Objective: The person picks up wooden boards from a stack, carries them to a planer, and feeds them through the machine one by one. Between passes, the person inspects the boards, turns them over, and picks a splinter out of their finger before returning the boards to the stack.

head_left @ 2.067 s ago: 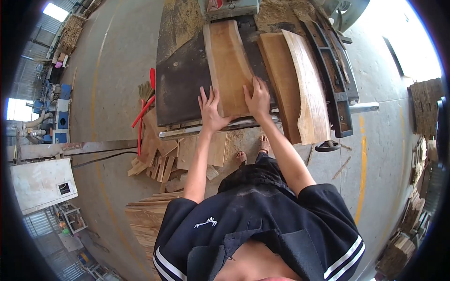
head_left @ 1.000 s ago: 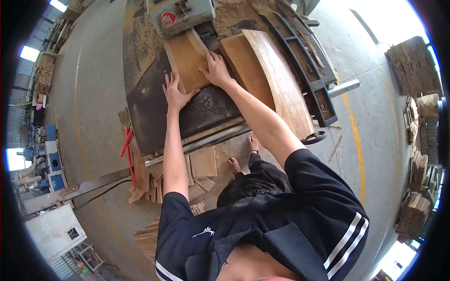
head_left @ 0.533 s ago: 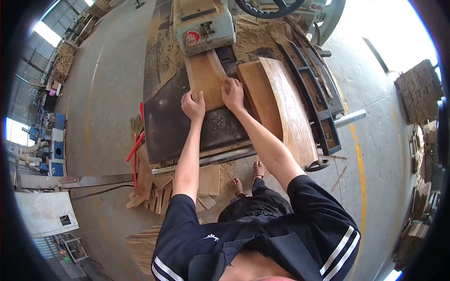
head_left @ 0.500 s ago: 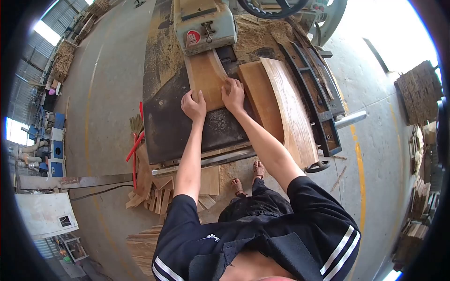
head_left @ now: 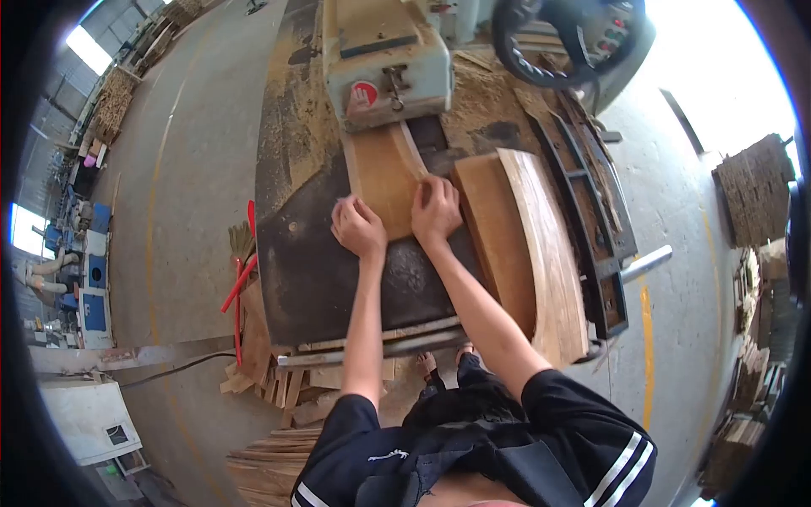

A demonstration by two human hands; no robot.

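A brown wooden board with pale edges lies flat on the dark machine table. Its far end passes under a grey-green machine head that bears a red hand sign. My left hand is closed at the board's near left edge, fingers curled. On the opposite edge, my right hand is closed with its fingers bent over the wood. Just right of that hand stands a thick curved wooden piece with a light grained face and a brown side. What happens beneath the machine head is hidden.
Sawdust covers the table's far part. A black handwheel stands at the far right, and a black slotted metal frame runs along the right side. Wood offcuts and a red-handled broom are at the left front.
The view has shifted, so the table, machine head and hands appear lower. Both hands stay at the board's edges; the left hand's fingers look slightly more lifted.
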